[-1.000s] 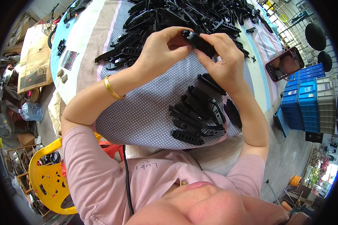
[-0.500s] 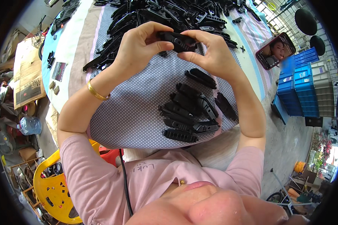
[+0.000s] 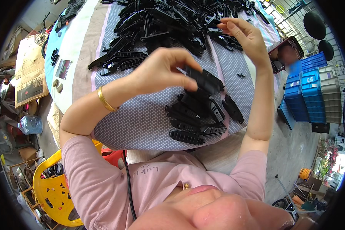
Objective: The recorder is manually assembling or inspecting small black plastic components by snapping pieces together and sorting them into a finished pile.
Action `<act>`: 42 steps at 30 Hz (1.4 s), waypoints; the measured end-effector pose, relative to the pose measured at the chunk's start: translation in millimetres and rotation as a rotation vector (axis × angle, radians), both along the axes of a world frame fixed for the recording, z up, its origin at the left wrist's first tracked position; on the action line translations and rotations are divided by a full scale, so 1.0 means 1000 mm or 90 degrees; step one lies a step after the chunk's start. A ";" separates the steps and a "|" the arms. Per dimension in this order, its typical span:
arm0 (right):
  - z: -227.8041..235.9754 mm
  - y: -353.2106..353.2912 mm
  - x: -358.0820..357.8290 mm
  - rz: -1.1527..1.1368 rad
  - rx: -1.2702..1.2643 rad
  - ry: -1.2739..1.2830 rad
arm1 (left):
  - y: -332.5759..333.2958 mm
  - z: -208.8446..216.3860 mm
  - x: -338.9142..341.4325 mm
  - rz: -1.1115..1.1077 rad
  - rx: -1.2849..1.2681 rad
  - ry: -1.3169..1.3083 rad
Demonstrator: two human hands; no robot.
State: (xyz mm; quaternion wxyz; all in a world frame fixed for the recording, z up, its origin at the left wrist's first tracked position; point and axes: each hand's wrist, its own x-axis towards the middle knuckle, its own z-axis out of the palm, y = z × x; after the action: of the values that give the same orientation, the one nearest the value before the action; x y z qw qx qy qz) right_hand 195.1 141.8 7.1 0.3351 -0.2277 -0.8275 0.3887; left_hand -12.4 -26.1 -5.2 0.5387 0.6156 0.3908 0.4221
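Observation:
A ribbed black plastic part is pinched between the thumb and fingers of my left hand, above the near group of similar parts. That group of long black plastic parts lies loosely together on the dotted cloth, and some of it sits under the held piece. My right hand is raised by the right edge of a large heap of black plastic parts. Its fingers are slightly bent and apart, with nothing visible in them.
A phone stands at the table's right side. A small dark piece lies alone on the cloth. Left of the heap are a small printed card and pebble-like bits. Blue crates are stacked at right, a yellow chair at lower left.
Both hands were together on the black plastic part. My right hand has let go and moved right toward the heap's edge; my left hand has brought the part nearer, above the near group.

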 end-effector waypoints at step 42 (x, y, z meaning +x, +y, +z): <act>-0.010 -0.063 -0.046 0.036 0.260 0.111 | 0.033 -0.008 -0.029 0.112 -0.185 -0.194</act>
State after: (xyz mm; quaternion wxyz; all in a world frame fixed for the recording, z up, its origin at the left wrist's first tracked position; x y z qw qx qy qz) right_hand 149.0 79.2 -2.6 0.4333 -0.0974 -0.8632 0.2402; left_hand -41.8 6.9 -13.3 0.6356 0.4242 0.4134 0.4952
